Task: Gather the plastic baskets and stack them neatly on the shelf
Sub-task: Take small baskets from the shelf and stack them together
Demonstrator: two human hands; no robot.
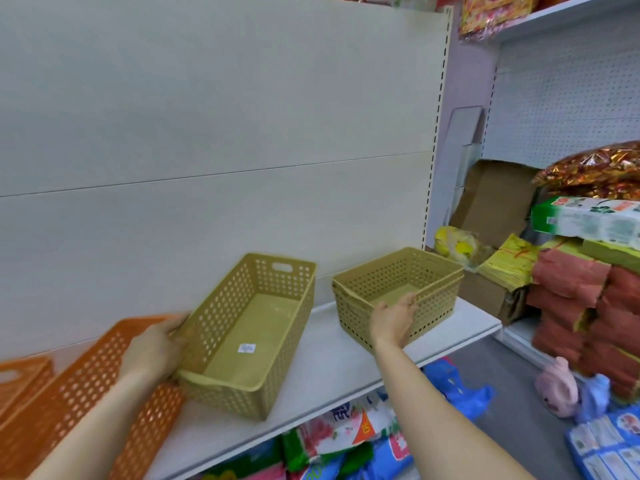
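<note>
Left hand [156,348] is gripping the near-left rim of a tan basket [256,334], thumb over the edge, fingers curled round the wall; that basket is sitting on the white shelf [329,368], long side running front to back, w/ a small sticker [246,348] on its floor. Right hand [394,320] is holding the near rim of a tan stack [401,289], looks like two nested baskets, fingers hooking over the edge into the inside, thumb side facing out. The stack is resting on the shelf toward its right end, near the slotted upright, apart from the single tan basket w/ a gap of bare shelf btwn them. An orange basket [104,393] is lying just left of the tan one, touching it under the left wrist; another orange basket [20,379] is showing at the far left edge, blurred. Below the shelf, packets [349,431] are crowding the lower level. To the right, red bundles [581,313] are standing stacked beside yellow paper [509,265], and a pink toy [557,389] is lying on the floor.
</note>
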